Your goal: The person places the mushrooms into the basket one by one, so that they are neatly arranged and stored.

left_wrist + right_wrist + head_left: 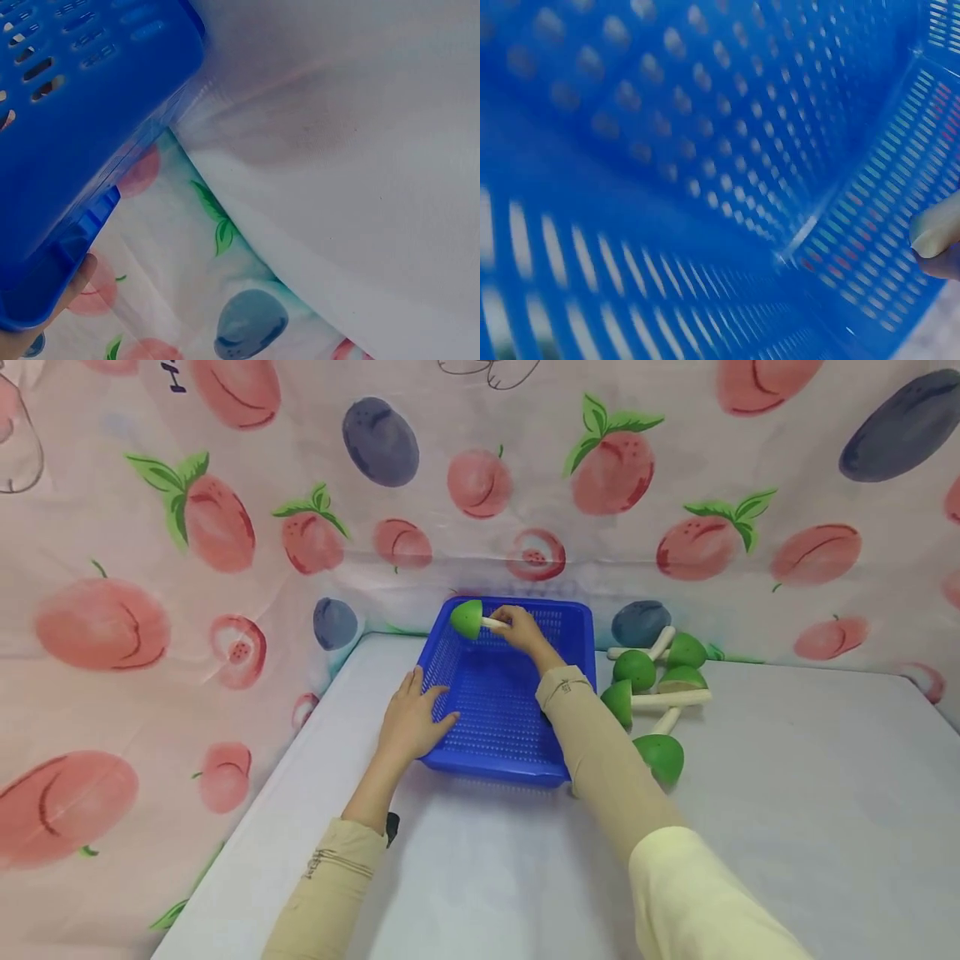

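Staged tabletop booth: fruit-print cloth backdrop [225,527], white-covered table [787,793].

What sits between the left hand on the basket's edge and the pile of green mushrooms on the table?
In the head view, the blue basket and the right forearm crossing it lie between the left hand and the mushroom pile.

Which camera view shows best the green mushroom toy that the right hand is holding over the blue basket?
The head view: the whole green mushroom toy shows there, its pale stem gripped by the right hand over the blue basket. The right wrist view shows only what seems to be the stem's pale end. The left wrist view shows none of it.
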A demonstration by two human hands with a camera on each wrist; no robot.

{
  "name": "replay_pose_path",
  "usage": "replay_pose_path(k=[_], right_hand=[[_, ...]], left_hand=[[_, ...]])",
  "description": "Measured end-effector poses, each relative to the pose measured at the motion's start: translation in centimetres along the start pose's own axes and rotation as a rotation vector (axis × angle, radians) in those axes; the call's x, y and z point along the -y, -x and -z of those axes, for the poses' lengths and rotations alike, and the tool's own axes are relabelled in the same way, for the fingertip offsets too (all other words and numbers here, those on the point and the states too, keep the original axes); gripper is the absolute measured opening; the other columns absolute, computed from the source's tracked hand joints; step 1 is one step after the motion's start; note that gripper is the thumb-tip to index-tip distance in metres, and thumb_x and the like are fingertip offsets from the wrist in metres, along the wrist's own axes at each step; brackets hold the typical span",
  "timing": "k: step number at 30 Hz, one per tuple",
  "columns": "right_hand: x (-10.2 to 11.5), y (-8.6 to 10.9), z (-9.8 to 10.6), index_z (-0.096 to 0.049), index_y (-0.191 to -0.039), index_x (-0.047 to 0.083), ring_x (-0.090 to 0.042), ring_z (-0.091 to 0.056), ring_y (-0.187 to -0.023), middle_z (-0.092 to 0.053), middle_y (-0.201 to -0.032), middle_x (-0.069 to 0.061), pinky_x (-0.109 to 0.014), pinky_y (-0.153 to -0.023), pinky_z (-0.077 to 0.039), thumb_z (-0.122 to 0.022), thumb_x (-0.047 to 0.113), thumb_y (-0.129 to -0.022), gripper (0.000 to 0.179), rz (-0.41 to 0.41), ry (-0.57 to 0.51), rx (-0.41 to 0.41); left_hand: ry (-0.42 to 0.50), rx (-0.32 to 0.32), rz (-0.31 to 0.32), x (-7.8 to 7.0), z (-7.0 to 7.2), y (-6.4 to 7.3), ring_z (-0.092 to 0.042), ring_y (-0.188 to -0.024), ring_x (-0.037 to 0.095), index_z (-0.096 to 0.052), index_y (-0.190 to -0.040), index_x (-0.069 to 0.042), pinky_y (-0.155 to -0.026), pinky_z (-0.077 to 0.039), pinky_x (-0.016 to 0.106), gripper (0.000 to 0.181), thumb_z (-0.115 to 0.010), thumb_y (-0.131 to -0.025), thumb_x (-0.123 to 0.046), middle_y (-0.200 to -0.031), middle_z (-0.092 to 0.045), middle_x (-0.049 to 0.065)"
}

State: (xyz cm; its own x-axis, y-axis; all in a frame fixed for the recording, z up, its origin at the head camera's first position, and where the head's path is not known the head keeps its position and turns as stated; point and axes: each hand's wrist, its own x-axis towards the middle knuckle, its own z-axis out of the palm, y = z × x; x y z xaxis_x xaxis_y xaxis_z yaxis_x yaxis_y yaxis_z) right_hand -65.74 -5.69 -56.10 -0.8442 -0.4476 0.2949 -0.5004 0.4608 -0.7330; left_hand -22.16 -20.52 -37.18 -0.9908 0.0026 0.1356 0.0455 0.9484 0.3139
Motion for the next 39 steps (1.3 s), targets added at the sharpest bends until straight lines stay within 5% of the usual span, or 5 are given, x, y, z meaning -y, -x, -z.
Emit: replay_pose_path(k=[6, 23, 27, 35, 39], right_hand=[[10.0, 8.4, 3.0, -0.069, -0.101, 0.017, -0.015, -0.060, -0.082, -0.066, -0.091, 0.000, -0.031, -0.072, -0.051, -0.071, 0.035, -0.083, 0.026, -0.008, -0.096, -0.003], [3.3, 5.8, 0.0, -0.070, -0.095, 0.020, -0.017, -0.056, -0.071, -0.064, -0.079, 0.001, -0.038, -0.066, -0.046, -0.078, 0.027, -0.075, 0.022, -0.046, 0.189, 0.107], [8.0, 7.3, 1.6, -0.068, -0.107, 0.019, -0.025, -0.061, -0.093, -0.069, -0.098, -0.003, -0.062, -0.092, -0.039, -0.075, 0.029, -0.080, 0.029, -0.184, 0.333, 0.180], [19.9, 13.4, 5.1, -0.068, -0.113, 0.010, -0.034, -0.055, -0.117, -0.066, -0.118, -0.010, -0.060, -0.105, -0.031, -0.063, 0.011, -0.088, 0.025, -0.232, 0.453, 0.161], [21.3, 14.5, 5.6, -0.068, -0.111, 0.007, -0.036, -0.054, -0.115, -0.065, -0.115, -0.013, -0.060, -0.105, -0.031, -0.060, 0.009, -0.090, 0.022, -0.193, 0.483, 0.114]], left_hand=[[-0.004, 0.015, 0.004, -0.3, -0.2, 0.0, -0.016, -0.144, 0.040, -0.053, -0.133, -0.009, -0.115, -0.022, 0.054, 0.053, -0.058, -0.091, -0.040, -0.153, -0.020, 0.027], [-0.003, 0.017, 0.009, -0.1, -0.1, 0.1, -0.015, -0.144, 0.040, -0.053, -0.133, -0.010, -0.115, -0.020, 0.054, 0.053, -0.058, -0.090, -0.040, -0.153, -0.019, 0.027], [0.001, 0.023, 0.014, 0.0, 0.0, 0.1, -0.014, -0.145, 0.040, -0.053, -0.134, -0.010, -0.115, -0.019, 0.055, 0.053, -0.057, -0.091, -0.041, -0.154, -0.018, 0.027], [-0.007, 0.029, 0.011, 0.0, -0.1, 0.1, -0.015, -0.144, 0.041, -0.052, -0.134, -0.009, -0.115, -0.020, 0.055, 0.054, -0.057, -0.091, -0.042, -0.153, -0.018, 0.027], [-0.003, 0.025, 0.009, 0.0, 0.0, 0.0, -0.015, -0.144, 0.041, -0.052, -0.134, -0.009, -0.115, -0.020, 0.056, 0.055, -0.057, -0.090, -0.042, -0.153, -0.018, 0.027]])
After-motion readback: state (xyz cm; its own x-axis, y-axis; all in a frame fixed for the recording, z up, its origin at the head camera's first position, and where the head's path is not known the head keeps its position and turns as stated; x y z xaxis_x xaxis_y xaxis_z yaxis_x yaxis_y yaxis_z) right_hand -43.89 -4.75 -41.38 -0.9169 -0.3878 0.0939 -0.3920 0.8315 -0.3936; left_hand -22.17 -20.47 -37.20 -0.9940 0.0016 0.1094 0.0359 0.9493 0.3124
